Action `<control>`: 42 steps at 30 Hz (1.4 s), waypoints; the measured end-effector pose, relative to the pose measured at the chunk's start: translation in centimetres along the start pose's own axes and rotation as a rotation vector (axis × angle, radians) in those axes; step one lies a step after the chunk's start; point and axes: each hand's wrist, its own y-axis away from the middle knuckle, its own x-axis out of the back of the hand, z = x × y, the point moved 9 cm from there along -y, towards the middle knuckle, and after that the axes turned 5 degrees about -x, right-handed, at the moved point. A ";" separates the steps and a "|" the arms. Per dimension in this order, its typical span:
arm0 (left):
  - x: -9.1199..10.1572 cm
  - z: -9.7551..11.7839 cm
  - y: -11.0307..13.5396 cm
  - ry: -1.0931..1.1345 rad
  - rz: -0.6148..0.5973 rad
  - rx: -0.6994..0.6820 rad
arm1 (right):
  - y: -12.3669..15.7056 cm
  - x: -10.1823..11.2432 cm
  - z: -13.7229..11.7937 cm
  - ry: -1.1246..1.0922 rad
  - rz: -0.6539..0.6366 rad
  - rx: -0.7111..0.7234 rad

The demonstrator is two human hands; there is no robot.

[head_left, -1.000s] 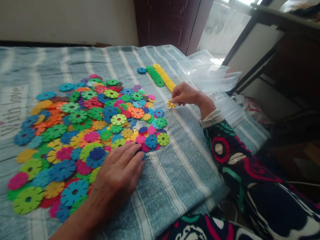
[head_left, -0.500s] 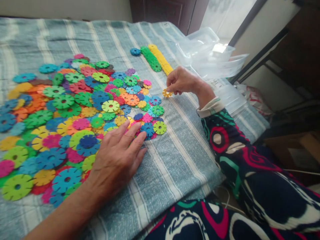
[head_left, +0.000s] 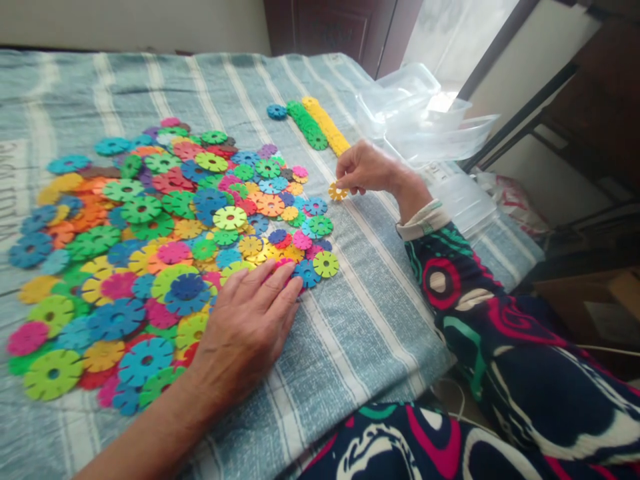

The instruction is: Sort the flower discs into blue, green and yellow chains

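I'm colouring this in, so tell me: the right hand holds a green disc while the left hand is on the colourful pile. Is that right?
Not quite: the disc in the right hand is yellow, not green, as the head view shows. The left hand is on the colourful pile, as you said.

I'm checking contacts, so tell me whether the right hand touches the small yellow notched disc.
Touching. The head view shows the right hand pinching the small yellow notched disc by its edge, the rest jutting out uncovered.

The left hand (head_left: 253,313) lies palm down, fingers (head_left: 273,283) extended; the right hand (head_left: 367,170) pinches between thumb (head_left: 348,181) and curled fingers.
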 end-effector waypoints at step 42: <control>0.9 0.3 3.2 -0.158 0.300 -0.006 | -0.3 -2.9 -1.5 0.433 0.055 -0.020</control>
